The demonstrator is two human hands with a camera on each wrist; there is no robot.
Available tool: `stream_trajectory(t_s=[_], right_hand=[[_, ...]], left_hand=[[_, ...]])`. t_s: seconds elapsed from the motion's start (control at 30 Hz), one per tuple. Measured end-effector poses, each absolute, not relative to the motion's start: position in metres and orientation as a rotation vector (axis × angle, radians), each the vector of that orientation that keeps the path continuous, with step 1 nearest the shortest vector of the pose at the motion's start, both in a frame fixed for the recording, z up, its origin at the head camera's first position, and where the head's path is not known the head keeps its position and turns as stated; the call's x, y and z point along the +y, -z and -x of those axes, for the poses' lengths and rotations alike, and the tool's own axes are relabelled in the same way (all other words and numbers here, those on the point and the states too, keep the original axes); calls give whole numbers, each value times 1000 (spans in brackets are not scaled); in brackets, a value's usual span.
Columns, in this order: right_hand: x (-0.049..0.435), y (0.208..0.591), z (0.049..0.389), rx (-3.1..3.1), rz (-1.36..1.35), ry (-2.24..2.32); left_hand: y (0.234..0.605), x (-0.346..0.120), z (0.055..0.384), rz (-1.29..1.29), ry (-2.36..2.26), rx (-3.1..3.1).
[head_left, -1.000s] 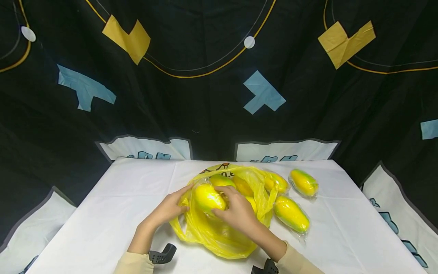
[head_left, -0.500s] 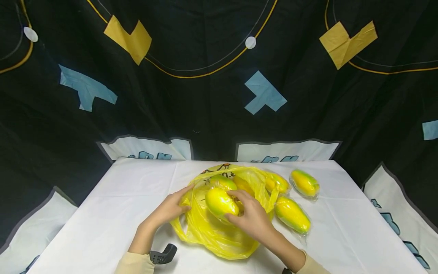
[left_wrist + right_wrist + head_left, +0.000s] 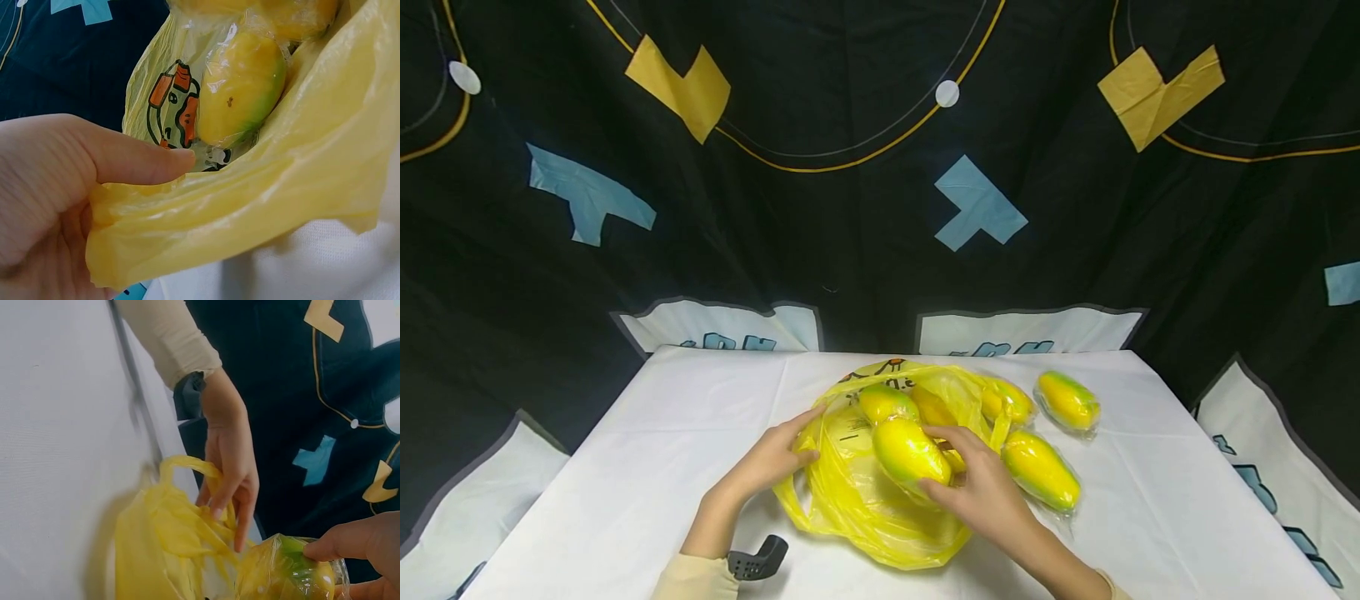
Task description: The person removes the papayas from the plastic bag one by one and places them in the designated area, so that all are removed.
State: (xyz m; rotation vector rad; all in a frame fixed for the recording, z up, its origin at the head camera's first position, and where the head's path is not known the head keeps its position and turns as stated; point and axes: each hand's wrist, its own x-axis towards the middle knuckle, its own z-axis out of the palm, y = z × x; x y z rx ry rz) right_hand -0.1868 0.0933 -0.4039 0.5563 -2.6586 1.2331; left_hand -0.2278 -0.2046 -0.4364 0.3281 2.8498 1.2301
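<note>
A yellow plastic bag (image 3: 880,533) lies with its mouth spread on the table. My left hand (image 3: 771,454) pinches the bag's left edge; in the left wrist view, the thumb of that hand (image 3: 56,181) lies over the yellow film. Over the bag's opening, my right hand (image 3: 981,479) grips a mango (image 3: 910,450) wrapped in clear film, fingers on its right side. The right wrist view shows thumb and wrap closely on this mango (image 3: 290,569). Inside the bag are another wrapped mango (image 3: 886,402) and a darker yellow one (image 3: 931,407), partly hidden.
Right of the bag, two wrapped mangoes, a near one (image 3: 1041,471) and a far one (image 3: 1067,400), lie on the white-covered table (image 3: 625,467). Another mango (image 3: 1011,400) sits against the bag's right edge. A black patterned cloth (image 3: 850,233) hangs behind the table.
My right hand has carried the gripped mango rightward across the bag's opening, uncovering more of the bag's inside on the left. My left hand has stayed at the bag's edge.
</note>
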Motion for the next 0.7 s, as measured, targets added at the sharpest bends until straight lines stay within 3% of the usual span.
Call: stream_trajectory(t_s=[0.7], right_hand=[[152,390,178,-2572,-391,-1312]], left_hand=[[434,-203,225,-306,-1246,2832]])
